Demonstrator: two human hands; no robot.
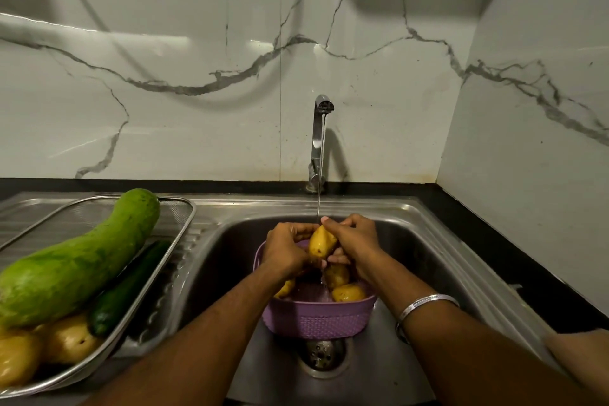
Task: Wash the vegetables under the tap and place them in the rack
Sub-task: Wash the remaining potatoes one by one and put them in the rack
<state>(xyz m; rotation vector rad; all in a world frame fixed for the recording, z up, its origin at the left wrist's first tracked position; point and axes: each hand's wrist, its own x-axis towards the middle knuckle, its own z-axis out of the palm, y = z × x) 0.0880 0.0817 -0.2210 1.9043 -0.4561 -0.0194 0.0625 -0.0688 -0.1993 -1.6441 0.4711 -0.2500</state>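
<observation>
You hold a wet yellow potato (322, 242) between both hands over the steel sink (425, 234): your left hand (286, 249) grips its left side, your right hand (354, 241) pinches its top and right side. A thin stream from the chrome tap (318, 138) falls onto it. Below sits a purple plastic basket (318, 320) with more potatoes (348, 293). At left, the wire mesh rack (184, 224) carries a long pale green gourd (79, 264), a dark green cucumber (127, 290) and washed potatoes (67, 338).
</observation>
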